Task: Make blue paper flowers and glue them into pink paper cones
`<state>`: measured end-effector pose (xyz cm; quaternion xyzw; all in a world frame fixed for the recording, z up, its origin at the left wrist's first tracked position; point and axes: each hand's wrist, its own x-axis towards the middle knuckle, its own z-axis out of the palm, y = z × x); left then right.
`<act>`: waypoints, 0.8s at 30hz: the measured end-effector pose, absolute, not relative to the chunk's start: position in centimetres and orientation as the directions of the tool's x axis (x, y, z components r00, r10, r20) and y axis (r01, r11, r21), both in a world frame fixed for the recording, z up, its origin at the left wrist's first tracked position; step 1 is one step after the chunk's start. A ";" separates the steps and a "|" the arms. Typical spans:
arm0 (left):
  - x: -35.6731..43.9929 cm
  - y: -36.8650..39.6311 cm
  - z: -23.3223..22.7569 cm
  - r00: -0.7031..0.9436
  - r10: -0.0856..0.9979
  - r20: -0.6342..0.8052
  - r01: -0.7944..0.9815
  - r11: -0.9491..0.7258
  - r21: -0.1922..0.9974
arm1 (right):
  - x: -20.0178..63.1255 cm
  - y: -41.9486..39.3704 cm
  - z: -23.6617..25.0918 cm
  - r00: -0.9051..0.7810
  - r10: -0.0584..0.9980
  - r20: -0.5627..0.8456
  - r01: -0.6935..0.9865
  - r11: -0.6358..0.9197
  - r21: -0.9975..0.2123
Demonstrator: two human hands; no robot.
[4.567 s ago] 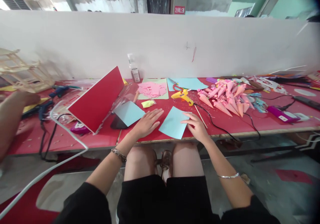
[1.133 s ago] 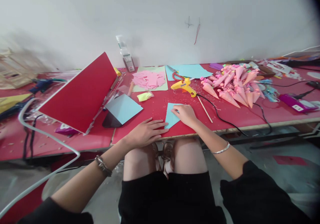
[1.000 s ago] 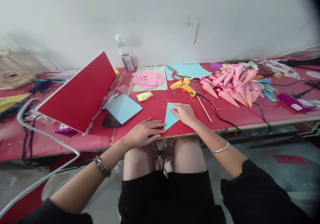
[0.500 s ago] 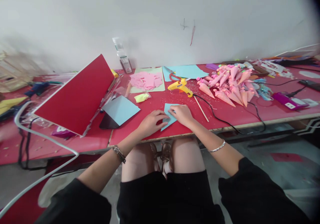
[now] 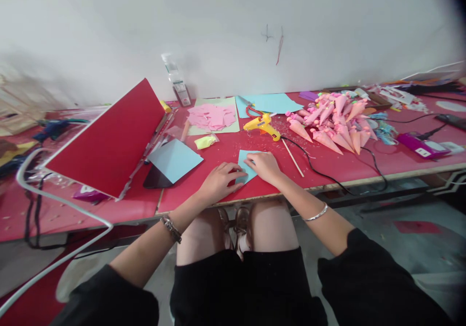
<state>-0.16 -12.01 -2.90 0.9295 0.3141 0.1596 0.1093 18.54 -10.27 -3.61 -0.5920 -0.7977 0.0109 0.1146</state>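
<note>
While both forearms reached in over the near edge of the red table (image 5: 327, 168), the left hand (image 5: 218, 182) and right hand (image 5: 265, 165) met on a small blue paper sheet (image 5: 243, 163), fingers curled down and pinching it flat. That sheet lay just in front of the yellow glue gun (image 5: 261, 126). Right of the gun sat a pile of pink paper cones (image 5: 333, 124); left of it, pink scraps (image 5: 213, 117).

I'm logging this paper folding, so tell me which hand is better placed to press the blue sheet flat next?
Probably the right hand: it lies on top of the blue sheet, while the left hand only meets its near left edge.
</note>
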 end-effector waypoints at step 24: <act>-1.9 -10.3 -1.6 0.808 0.567 -0.162 0.589 -0.772 0.239 | 18.5 -10.6 -3.7 -0.244 0.933 0.263 0.922 0.307 -0.234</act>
